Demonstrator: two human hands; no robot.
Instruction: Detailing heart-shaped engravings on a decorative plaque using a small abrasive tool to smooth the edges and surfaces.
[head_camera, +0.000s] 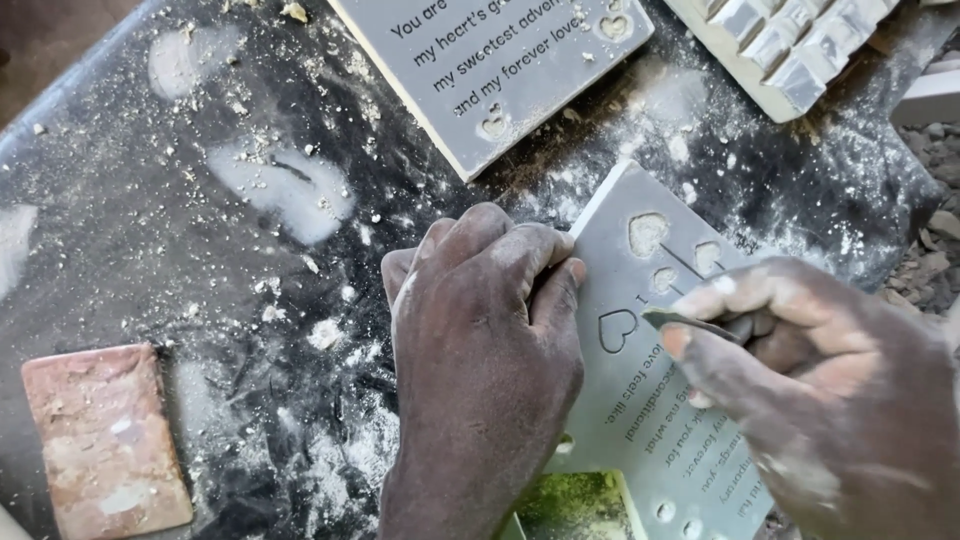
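left hand (485, 340): fingers curled, pressing down on the plaque (655, 400) at its left edge
right hand (810, 380): pinched shut on a thin blade (690, 322), tip just right of the heart outline (617, 330)
done: text and small hearts look cut
left: the big heart is outline only
beyond the hands: second plaque (500, 70), dusty table (200, 250)
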